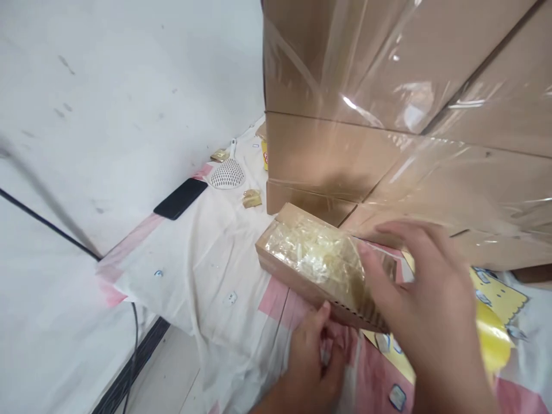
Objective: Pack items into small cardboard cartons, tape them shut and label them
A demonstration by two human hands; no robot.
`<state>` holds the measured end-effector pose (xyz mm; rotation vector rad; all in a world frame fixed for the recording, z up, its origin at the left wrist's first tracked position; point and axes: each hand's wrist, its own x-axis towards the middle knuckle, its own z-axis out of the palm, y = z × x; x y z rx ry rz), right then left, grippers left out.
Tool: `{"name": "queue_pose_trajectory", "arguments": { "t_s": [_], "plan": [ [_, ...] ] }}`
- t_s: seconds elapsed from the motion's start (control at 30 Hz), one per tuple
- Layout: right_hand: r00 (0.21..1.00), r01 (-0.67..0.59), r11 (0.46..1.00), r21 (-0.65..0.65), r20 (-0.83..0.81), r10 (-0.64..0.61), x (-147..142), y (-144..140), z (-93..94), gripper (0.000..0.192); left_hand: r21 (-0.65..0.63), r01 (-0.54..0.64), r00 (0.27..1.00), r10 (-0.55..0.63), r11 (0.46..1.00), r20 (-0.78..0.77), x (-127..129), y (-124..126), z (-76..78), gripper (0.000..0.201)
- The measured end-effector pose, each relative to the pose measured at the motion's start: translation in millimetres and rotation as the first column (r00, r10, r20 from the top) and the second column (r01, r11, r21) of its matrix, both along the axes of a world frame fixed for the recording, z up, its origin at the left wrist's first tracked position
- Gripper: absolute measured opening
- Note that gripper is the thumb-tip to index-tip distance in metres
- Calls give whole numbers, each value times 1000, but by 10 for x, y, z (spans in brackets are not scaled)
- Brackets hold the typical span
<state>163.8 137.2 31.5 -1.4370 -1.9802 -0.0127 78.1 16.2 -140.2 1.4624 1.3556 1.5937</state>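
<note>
Spread over the floor, a pale sheet carries the small cardboard box, long axis running from upper left to lower right, my left hand pinching its near edge while my right hand, fingers loosely spread, covers its right end.

a white cloth with pink patches covers the surface across the lower middle of the frame, its edge falling at lower left. on it, centre left, lie a black phone, a white perforated scoop and two small crumpled yellowish wrappers. a small cardboard box wrapped in clear film lies at centre, and a big stack of taped cardboard cartons stands upper right.
</note>
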Motion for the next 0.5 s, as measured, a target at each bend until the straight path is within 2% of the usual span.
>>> {"name": "queue_pose_trajectory", "arguments": {
  "t_s": [0.03, 0.1, 0.17, 0.23, 0.3, 0.37, 0.43, 0.5],
  "plan": [
    [1000, -7, 1000, -15, 18, 8, 105, -61, -22, 30, 23, -25, 1000, 25, 999, -13, -26, -5, 28, 65],
    [995, -73, 989, -128, 60, 81, 320, -192, -161, 51, 37, -33, 999, 33, 999, 21, -109, -18, 67, 55],
    [982, -167, 961, -219, 46, 181, 487, -322, -390, 71, 23, -31, 998, 30, 999, 59, -234, -30, 92, 47],
    [980, -195, 957, -214, -8, 198, 565, -451, -609, 84, 19, -70, 995, 68, 997, 77, -378, -40, 112, 38],
    [985, -174, 969, -178, -21, 173, 561, -584, -742, 92, -16, -114, 988, 115, 993, 107, -506, -61, 129, 29],
    [986, -165, 972, -167, 7, 169, 506, -713, -791, 97, -63, -132, 979, 140, 989, 149, -595, -98, 140, 26],
    [979, -198, 967, -162, 15, 204, 423, -815, -821, 103, -97, -131, 970, 147, 987, 192, -649, -146, 141, 30],
    [973, -227, 962, -152, -10, 229, 321, -869, -885, 107, -79, -120, 974, 133, 990, 184, -685, -183, 132, 39]
  ]
}}
